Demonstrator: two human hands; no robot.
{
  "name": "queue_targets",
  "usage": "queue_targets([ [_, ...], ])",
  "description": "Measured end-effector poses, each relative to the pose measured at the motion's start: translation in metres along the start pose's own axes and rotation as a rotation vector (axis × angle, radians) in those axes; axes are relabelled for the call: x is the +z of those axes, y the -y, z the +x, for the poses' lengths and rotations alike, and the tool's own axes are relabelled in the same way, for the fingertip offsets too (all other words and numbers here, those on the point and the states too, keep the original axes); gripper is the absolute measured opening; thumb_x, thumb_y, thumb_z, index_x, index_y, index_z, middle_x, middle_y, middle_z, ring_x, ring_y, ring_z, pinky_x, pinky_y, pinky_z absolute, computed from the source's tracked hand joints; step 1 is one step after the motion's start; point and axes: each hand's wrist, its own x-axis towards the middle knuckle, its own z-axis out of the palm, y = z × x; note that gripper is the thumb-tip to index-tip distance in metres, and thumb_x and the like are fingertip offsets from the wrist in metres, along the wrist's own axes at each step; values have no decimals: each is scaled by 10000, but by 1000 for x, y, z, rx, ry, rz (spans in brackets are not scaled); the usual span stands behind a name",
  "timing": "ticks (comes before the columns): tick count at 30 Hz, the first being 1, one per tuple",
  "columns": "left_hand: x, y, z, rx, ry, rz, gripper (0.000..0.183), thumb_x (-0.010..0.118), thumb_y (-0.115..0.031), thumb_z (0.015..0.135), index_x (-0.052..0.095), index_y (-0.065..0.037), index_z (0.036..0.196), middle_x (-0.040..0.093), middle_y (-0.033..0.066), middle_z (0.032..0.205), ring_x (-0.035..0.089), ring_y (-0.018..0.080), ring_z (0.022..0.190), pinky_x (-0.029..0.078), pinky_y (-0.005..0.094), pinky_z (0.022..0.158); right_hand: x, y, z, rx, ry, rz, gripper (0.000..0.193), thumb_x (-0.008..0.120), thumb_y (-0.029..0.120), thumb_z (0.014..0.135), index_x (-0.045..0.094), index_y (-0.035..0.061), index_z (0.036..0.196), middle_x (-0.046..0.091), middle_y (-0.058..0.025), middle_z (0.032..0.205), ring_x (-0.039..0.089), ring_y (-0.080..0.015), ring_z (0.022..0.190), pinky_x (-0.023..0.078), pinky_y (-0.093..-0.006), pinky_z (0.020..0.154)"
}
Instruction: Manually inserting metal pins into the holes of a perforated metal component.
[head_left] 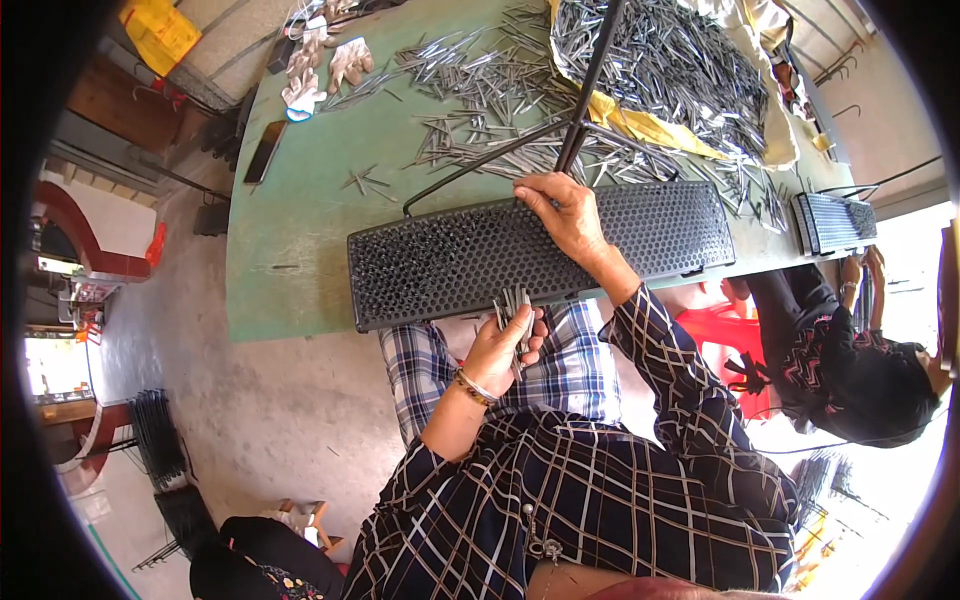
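Note:
A long black perforated rack [640, 235] leans at the table's near edge, its face full of round holes. Thin dark pieces stand in many holes across its left part. Below its lower edge, my left hand [500, 350] is closed around a bundle of slim grey metal pieces [513, 300], their ends sticking up past the fingers. My right hand [570, 222] lies over the middle of the rack, with thumb and fingers drawn together at the upper rim. Whatever is between those fingertips is hidden.
Loose metal pieces [480, 90] cover the green table [290, 240], beside a heaped yellow-edged sack [650, 122]. A black metal stand [590, 85] rises behind the rack. Work gloves [350, 62] and a phone [264, 152] lie left. At right, another person [850, 380] sits by a second rack [835, 222].

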Motion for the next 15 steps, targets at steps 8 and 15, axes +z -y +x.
queue_targets([
  [8, 7, -2, 0, -33, -34, 68, 289, 555, -335, 925, 567, -55, 996, 601, 36, 819, 566, 99, 677, 444, 210, 525, 4, -9, -7, 45, -19, -33, 162, 675, 146, 824, 678, 29, 936, 676, -97, 876, 644, -236, 812, 506, -315, 731],
  [15, 12, -4, 0, -4, -54, 153, 292, 534, -339, 933, 568, -60, 1013, 616, 29, 822, 606, 118, 713, 489, 236, 545, 1, -6, -3, 33, 85, -73, 159, 665, 138, 821, 674, 11, 915, 670, -116, 872, 639, -262, 801, 515, -330, 689],
])
